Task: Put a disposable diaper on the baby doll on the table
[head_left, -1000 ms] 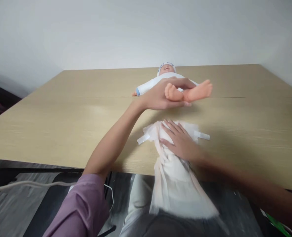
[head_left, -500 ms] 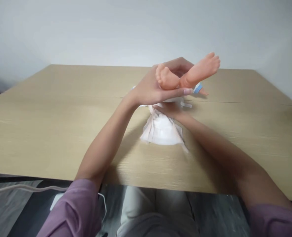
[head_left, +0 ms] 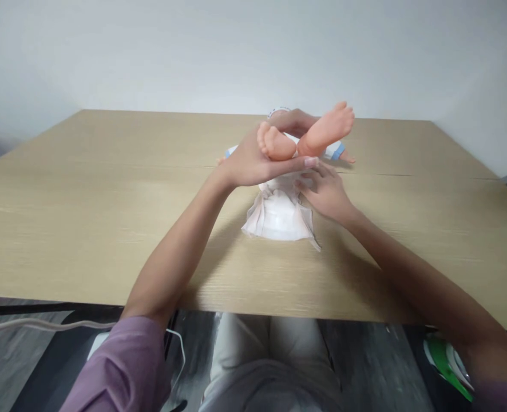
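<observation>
A baby doll [head_left: 328,127] lies on its back on the table, its two legs raised and its feet toward me. My left hand [head_left: 256,157] is wrapped round both ankles and holds the legs up. Under the doll's bottom a white diaper [head_left: 279,220] is spread, with its front flap lying toward me. My right hand [head_left: 326,191] is at the diaper's right side, just below the raised legs, with its fingers apart. The doll's arms in white and blue sleeves stick out on both sides; my left hand hides most of its body.
The wooden table [head_left: 107,229] reaches back to a pale wall [head_left: 193,51]. Below its front edge, a cable [head_left: 43,324] runs at the left, and a green and white object [head_left: 448,366] is at the lower right.
My right hand has come out from under the legs to the diaper's right side. My left hand and the doll's feet have shifted a little left in view.
</observation>
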Available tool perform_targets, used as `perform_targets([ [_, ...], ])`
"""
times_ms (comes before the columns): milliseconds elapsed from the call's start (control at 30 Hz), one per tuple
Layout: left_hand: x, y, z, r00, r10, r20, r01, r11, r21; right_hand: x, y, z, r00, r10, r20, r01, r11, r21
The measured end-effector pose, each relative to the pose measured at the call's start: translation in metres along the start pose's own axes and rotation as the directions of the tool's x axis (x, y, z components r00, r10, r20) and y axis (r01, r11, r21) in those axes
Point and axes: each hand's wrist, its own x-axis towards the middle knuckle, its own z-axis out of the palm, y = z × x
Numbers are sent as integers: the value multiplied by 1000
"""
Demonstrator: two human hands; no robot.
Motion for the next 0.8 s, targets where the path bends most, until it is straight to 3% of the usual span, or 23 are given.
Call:
perform_targets([
  [67,-7,-4,7,999,-25,22,24,999,21,-16,-10,-12,985,68,-161,-70,998,-8],
  [133,-16,-6,14,997,-18,74,16,1000,25,-24,-26,-24,978,43,-206,-33,998,51],
  [267,-41,-3,16,996,-8,86,9,1000,-13,-28,-47,-45,987,-132,-94,153,949,276],
  [333,-58,-6,9,997,-19,75,18,1000,10,-32,-42,-53,966,-251,-59,255,900,353],
  [433,-89,-21,-8,987,-74,140,46,980,194,-43,-19,-55,920,-390,-26,380,876,296],
  [500,-111,-35,-15,977,-106,186,48,955,291,-52,-2,-51,910,-409,69,387,897,212],
  [633,-142,-59,-13,957,-132,258,48,950,309,-62,19,-39,904,-379,196,355,923,146],
  [800,-150,-64,-11,933,-190,305,87,943,320,-62,21,-39,888,-381,256,350,923,159],
])
